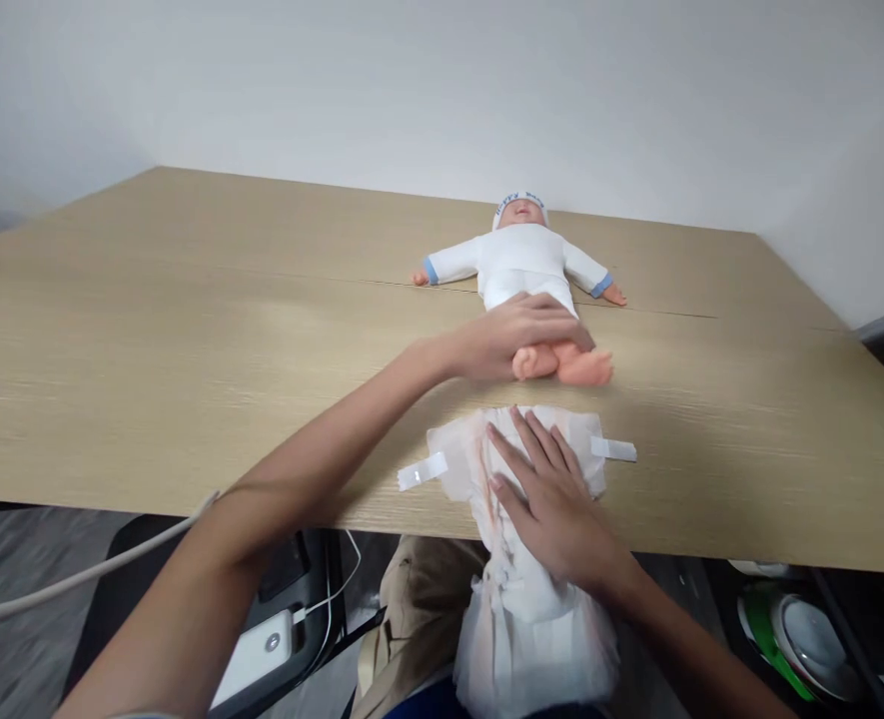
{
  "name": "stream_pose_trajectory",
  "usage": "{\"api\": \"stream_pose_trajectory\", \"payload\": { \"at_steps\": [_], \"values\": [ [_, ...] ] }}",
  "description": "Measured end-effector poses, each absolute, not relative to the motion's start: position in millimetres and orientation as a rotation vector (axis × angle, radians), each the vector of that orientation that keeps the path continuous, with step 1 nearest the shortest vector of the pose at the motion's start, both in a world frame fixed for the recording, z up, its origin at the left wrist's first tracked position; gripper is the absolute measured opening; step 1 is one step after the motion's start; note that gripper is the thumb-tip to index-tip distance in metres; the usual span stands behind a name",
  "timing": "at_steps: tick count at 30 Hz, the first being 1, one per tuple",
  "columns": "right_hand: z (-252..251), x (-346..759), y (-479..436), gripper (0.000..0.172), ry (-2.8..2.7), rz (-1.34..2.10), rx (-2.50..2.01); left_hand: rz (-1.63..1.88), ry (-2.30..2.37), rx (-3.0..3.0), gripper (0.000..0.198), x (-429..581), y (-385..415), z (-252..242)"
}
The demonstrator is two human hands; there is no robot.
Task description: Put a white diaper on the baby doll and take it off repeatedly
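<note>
A baby doll (523,255) in a white outfit with blue cuffs and a lettered cap lies on its back on the table. My left hand (527,330) is wrapped round the doll's lower legs, just above its bare feet. Nearer to me an unfolded white diaper (456,469) lies at the table's front edge, its tabs spread to both sides and its lower part hanging over the edge. My right hand (546,494) rests flat on the diaper with its fingers spread.
The wooden table (187,350) reaches back to a pale wall. Below its front edge are a white device (258,654) with a cable at the left and a green and white round object (801,639) at the right.
</note>
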State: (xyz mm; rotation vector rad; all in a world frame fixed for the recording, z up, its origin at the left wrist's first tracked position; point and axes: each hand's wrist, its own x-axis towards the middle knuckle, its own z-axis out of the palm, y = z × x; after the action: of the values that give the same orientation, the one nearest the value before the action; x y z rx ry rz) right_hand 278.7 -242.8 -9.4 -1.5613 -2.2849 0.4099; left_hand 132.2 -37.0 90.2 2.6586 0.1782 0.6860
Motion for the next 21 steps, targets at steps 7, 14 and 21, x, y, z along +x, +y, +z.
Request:
{"api": "stream_pose_trajectory", "payload": {
  "at_steps": [7,14,21],
  "values": [
    [-8,275,-173,0.058,-2.327,0.343,-1.604,0.828,0.265,2.489,0.028,123,-21,137],
    [-15,271,-84,0.063,-2.302,0.236,-1.665,0.873,0.192,2.463,0.035,109,-7,162],
    [-12,272,9,0.057,-2.256,0.245,-1.765,0.898,0.287,2.360,0.038,104,-2,167]
  ]
}}
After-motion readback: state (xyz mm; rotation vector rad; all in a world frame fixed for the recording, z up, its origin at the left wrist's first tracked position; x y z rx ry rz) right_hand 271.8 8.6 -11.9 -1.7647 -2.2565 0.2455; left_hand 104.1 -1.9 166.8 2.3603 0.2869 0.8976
